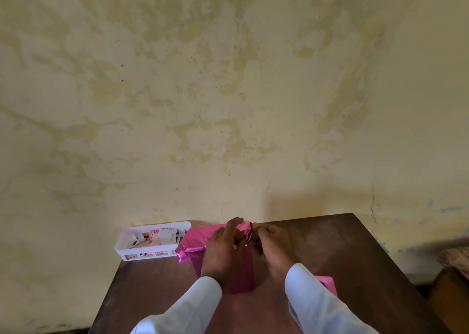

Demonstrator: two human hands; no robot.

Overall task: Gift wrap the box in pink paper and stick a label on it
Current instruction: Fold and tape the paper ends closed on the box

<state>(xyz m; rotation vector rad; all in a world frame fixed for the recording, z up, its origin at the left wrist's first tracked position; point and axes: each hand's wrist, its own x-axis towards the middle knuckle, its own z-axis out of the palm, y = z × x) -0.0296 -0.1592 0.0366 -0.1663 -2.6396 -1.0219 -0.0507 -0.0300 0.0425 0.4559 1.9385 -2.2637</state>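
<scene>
While my left hand (223, 247) presses flat across the box (195, 241), which sits mid-bench (330, 252) just ahead of both hands, my right hand (272, 247) pinches the bunched pink paper (248, 234) at its right end, the end nearer my right.

dark brown wooden table (330, 252) | box in shiny pink foil paper (195, 239) | left hand (223, 250) flat on top | right hand (272, 247) pinches paper end | white slatted plastic basket (132, 247) holds floral cards (162, 236)

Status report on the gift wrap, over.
Left hand pressing the pink-wrapped box, right hand pinching its crumpled paper end. No label visible on it. White basket alongside, not in the way.
</scene>
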